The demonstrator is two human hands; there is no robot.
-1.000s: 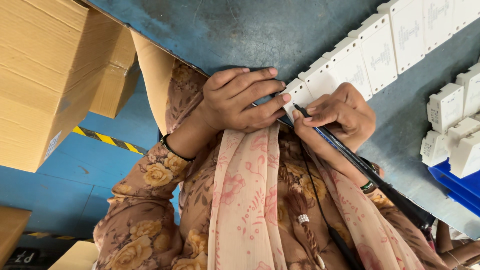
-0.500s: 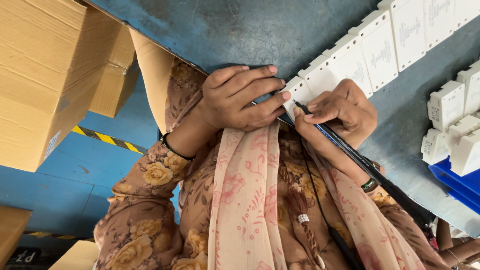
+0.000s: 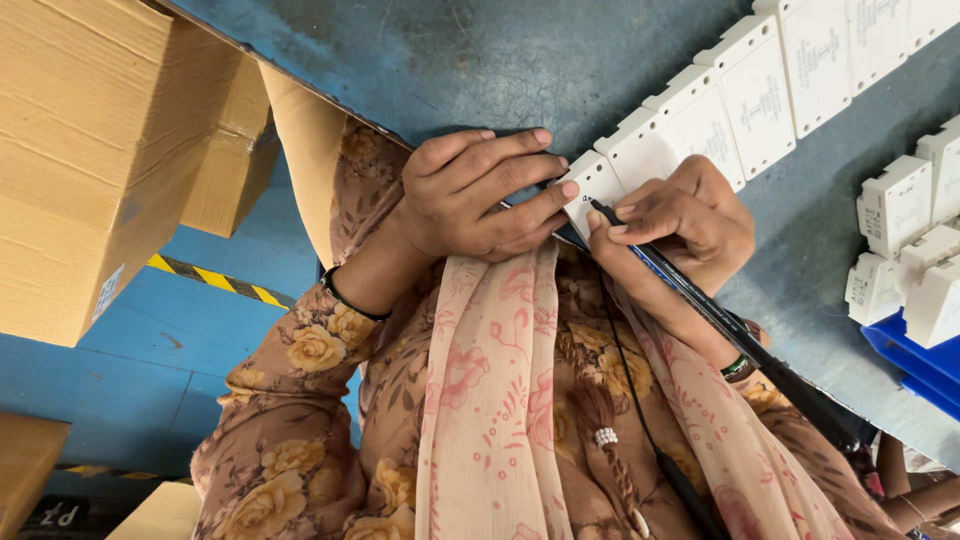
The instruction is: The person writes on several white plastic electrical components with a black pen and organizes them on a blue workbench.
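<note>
My left hand rests at the blue-grey table's edge, its fingertips pressing on the near end of a small white rectangular module. My right hand grips a long black pen, whose tip touches that same module's face. This module is the nearest one in a diagonal row of white modules running to the upper right. A floral sleeve and a pink patterned scarf hang below both hands.
Large cardboard boxes stand at the left over a blue floor with yellow-black tape. More white modules sit at the right above a blue bin. The blue-grey table top fills the upper middle.
The pen tip has crept slightly up the module's face. My left hand stays pressed in the same place.
</note>
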